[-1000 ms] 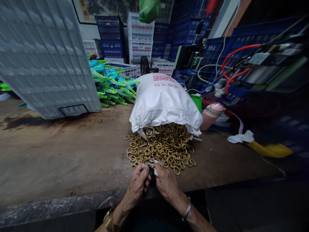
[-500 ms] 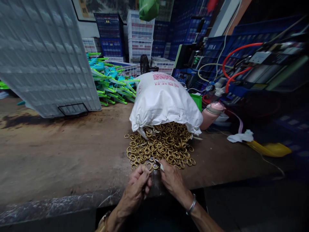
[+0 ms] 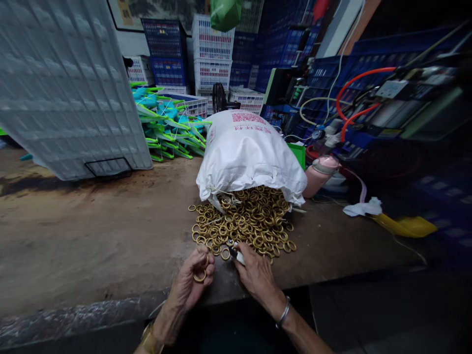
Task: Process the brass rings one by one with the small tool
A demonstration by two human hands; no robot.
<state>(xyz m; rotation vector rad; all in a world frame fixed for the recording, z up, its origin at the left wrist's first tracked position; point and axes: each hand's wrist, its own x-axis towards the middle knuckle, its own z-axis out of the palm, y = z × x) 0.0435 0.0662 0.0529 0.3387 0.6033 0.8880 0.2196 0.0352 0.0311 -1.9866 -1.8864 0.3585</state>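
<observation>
A white sack (image 3: 250,152) lies on its side on the brown table (image 3: 96,236). Several brass rings (image 3: 247,223) spill from its mouth in a heap. My left hand (image 3: 192,279) is closed on a brass ring (image 3: 199,277) near the table's front edge, just left of the heap. My right hand (image 3: 256,275) is closed at the heap's near edge, pinching a small white and dark piece (image 3: 238,255) that I cannot name. A metal bangle sits on my right wrist.
A grey ribbed panel (image 3: 70,83) leans at the back left. Green and blue plastic parts (image 3: 165,123) are piled behind the sack. A pink bottle (image 3: 320,174), white rag (image 3: 363,207) and yellow scoop (image 3: 405,226) lie right. Crates and hoses fill the back.
My hands were together over a dark object. They have parted: the left hand moved left and down with a brass ring, the right stays at the heap's edge.
</observation>
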